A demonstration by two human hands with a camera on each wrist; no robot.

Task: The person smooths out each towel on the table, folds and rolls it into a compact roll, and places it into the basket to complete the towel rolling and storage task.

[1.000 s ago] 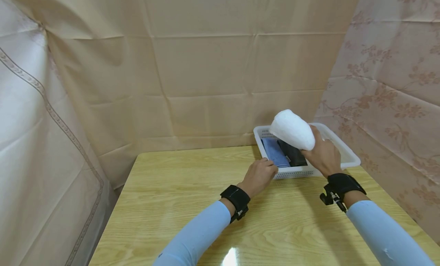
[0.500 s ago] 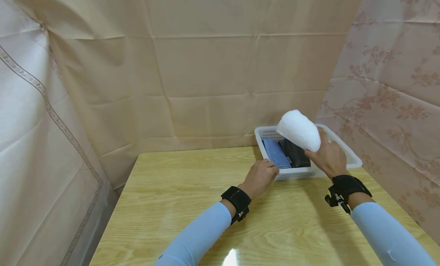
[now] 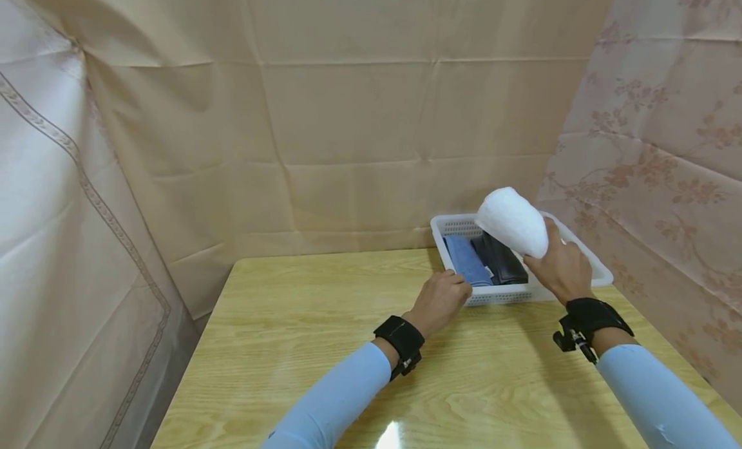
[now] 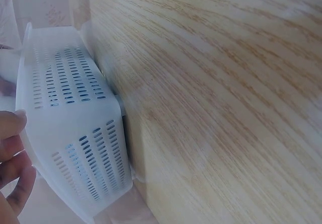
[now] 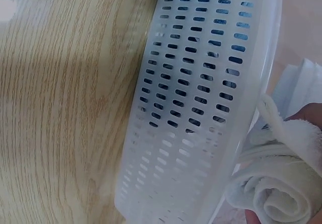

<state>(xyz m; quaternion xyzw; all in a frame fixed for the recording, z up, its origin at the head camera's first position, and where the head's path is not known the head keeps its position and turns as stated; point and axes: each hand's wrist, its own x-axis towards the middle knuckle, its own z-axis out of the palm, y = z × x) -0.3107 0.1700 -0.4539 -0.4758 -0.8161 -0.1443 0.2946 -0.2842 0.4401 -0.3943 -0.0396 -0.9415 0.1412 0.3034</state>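
In my right hand (image 3: 563, 263) I grip a rolled white towel (image 3: 513, 221), tilted above the right part of a white plastic basket (image 3: 516, 296). The right wrist view shows the spiral end of the towel (image 5: 279, 196) close beside the basket's rim. My left hand (image 3: 438, 301) holds the basket's front left corner, and in the left wrist view its fingers (image 4: 15, 133) are at the rim. A folded blue cloth (image 3: 467, 261) lies at the left inside the basket. Next to it is a folded black item (image 3: 503, 262), partly hidden behind the towel.
The basket stands at the far right of a wood-grain table (image 3: 324, 333). A beige curtain (image 3: 348, 127) hangs behind it, and a flowered pink curtain (image 3: 655, 178) closes the right side. White cloth (image 3: 64, 243) hangs at the left.
My right hand has moved slightly right with the white towel, showing more of the black item. My left hand stays at the basket's corner.
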